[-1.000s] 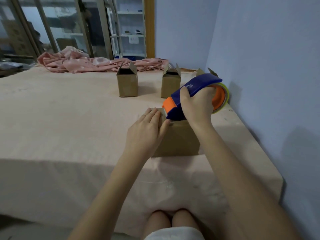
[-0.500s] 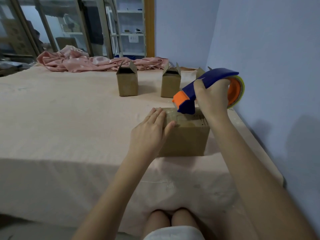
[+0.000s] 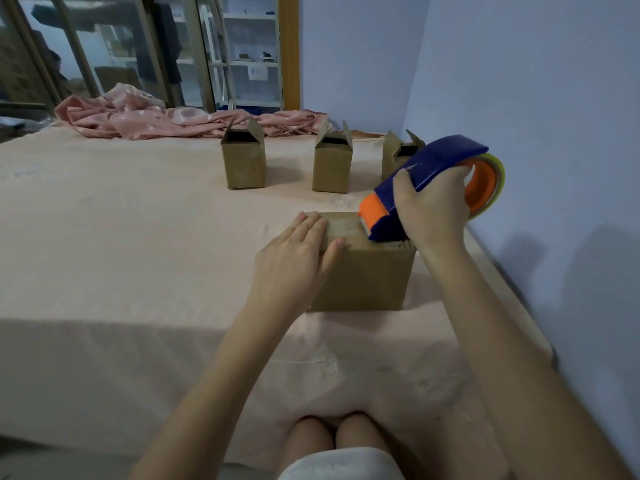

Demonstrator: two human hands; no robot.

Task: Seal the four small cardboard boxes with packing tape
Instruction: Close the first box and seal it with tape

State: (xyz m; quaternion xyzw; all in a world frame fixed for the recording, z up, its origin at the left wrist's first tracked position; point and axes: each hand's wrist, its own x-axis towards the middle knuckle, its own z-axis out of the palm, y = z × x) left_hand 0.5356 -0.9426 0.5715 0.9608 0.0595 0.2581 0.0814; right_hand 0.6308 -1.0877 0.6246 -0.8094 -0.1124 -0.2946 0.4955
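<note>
A closed small cardboard box (image 3: pixel 367 278) stands on the table in front of me, with a strip of clear tape along its top. My left hand (image 3: pixel 294 261) lies flat on the box's left top edge, fingers straight. My right hand (image 3: pixel 431 206) grips a blue and orange tape dispenser (image 3: pixel 446 164), its orange nose touching the top of the box near the right end. Three more small boxes stand further back with their flaps up: one at the left (image 3: pixel 243 161), one in the middle (image 3: pixel 332 162), one at the right (image 3: pixel 394 157) partly hidden by the dispenser.
A pale pink cloth (image 3: pixel 121 237) covers the table. A crumpled pink fabric (image 3: pixel 156 116) lies along the far edge. A blue wall (image 3: pixel 536 98) runs close along the right side. Glass doors and shelves stand behind. My knees show below the front edge.
My right hand has drawn the dispenser rightwards across the top of the box, laying tape. My left hand stays pressed on the left end.
</note>
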